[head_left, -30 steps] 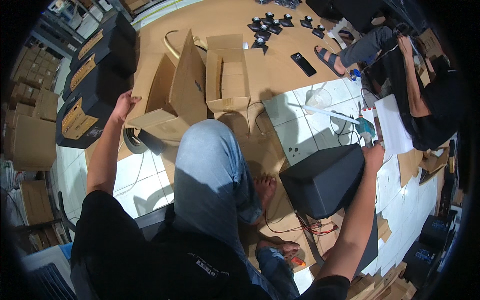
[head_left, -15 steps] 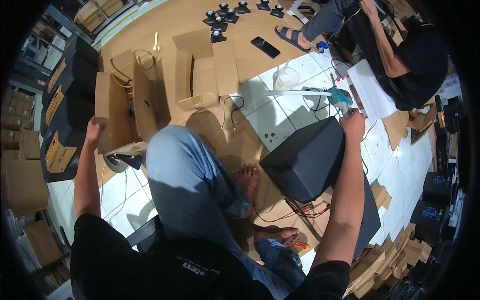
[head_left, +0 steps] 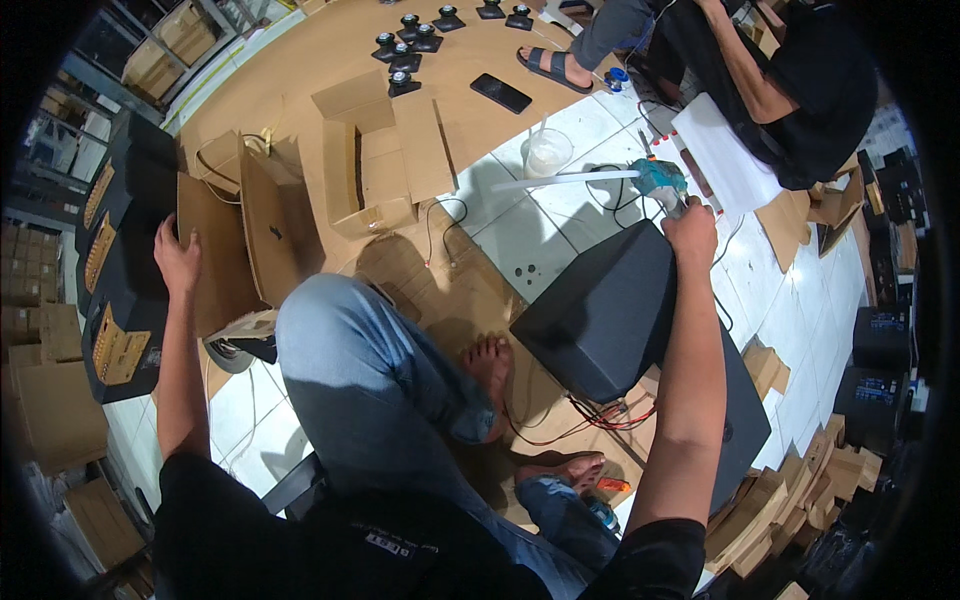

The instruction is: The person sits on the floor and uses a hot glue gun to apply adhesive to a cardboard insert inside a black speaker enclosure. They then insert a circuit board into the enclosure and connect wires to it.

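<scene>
My left hand [head_left: 177, 258] rests flat on the upper edge of a brown cardboard sheet [head_left: 208, 255] standing on edge at my left, next to a black speaker cabinet. My right hand [head_left: 691, 230] reaches out over a large black speaker box [head_left: 612, 310] lying on the floor and grips the handle of a teal glue gun [head_left: 657, 181] with a long white stick pointing left. Red and black wires [head_left: 600, 412] trail from under the box beside my bare feet.
An open cardboard carton [head_left: 370, 170] lies ahead. Small black speaker parts [head_left: 405, 45] and a phone [head_left: 501, 93] sit on the brown floor beyond. A clear plastic cup [head_left: 547, 153] stands on the tiles. Another seated person [head_left: 790, 80] is at the upper right. Stacked cartons line the left edge.
My right hand has taken hold of the glue gun by the black box. My left hand has shifted along the cardboard sheet, which now stands more upright.
</scene>
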Demonstrator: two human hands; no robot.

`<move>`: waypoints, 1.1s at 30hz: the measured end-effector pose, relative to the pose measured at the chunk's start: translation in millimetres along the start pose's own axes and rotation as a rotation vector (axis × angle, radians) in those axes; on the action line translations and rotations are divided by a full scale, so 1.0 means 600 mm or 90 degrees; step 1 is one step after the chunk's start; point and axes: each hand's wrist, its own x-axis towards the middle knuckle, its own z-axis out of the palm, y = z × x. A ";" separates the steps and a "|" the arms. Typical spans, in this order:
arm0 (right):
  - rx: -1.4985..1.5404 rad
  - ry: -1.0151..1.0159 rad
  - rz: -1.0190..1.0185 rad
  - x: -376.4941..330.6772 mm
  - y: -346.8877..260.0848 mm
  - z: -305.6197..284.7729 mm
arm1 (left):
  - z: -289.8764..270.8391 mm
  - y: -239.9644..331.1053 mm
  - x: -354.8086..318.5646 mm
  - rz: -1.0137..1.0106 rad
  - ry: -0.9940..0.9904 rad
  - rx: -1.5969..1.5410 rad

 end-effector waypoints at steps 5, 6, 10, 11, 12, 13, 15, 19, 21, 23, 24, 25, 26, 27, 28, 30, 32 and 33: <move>-0.014 0.000 0.020 -0.005 0.014 -0.006 | -0.078 0.371 0.017 0.285 -0.339 -0.297; -0.017 0.010 0.011 -0.003 0.005 -0.011 | -0.067 0.405 0.020 0.331 -0.427 -0.257; -0.009 0.005 0.010 0.003 -0.006 0.000 | 0.122 0.474 0.008 0.456 -0.654 0.144; -0.012 -0.002 0.015 0.002 -0.007 -0.001 | 0.156 0.485 0.001 0.492 -0.687 0.204; -0.013 -0.007 0.022 0.002 -0.009 -0.003 | 0.184 0.496 0.002 0.527 -0.716 0.268; -0.011 -0.011 0.026 0.002 -0.015 -0.007 | 0.207 0.503 0.006 0.558 -0.743 0.335; 0.009 -0.008 0.016 0.000 -0.023 -0.014 | 0.252 0.508 -0.010 0.501 -0.661 0.191; 0.007 -0.009 0.010 -0.002 -0.015 -0.011 | 0.270 0.561 -0.015 0.510 -0.636 0.087; 0.004 -0.001 0.004 -0.005 -0.011 -0.012 | 0.255 0.595 -0.007 0.533 -0.645 0.064; 0.005 -0.002 -0.005 -0.004 -0.014 -0.011 | 0.263 0.604 0.001 0.503 -0.626 0.033; 0.005 -0.002 -0.008 -0.003 -0.015 -0.009 | 0.267 0.606 0.007 0.519 -0.594 -0.005; 0.005 -0.001 -0.008 -0.002 -0.013 -0.010 | 0.265 0.619 0.008 0.506 -0.590 -0.020; 0.005 -0.001 -0.009 -0.002 -0.014 -0.012 | 0.262 0.633 0.010 0.492 -0.586 -0.034; 0.006 0.000 -0.009 -0.003 -0.015 -0.013 | 0.261 0.641 0.009 0.478 -0.581 -0.047; 0.009 0.005 -0.010 -0.005 -0.017 -0.017 | 0.265 0.645 0.008 0.469 -0.582 -0.062; 0.017 0.021 -0.014 0.000 -0.017 -0.008 | 0.273 0.641 0.005 0.447 -0.582 -0.087; 0.019 0.022 -0.015 0.002 -0.022 -0.012 | 0.272 0.624 0.005 0.406 -0.525 -0.164; 0.025 0.024 -0.024 0.004 -0.029 -0.014 | 0.270 0.613 0.003 0.381 -0.495 -0.199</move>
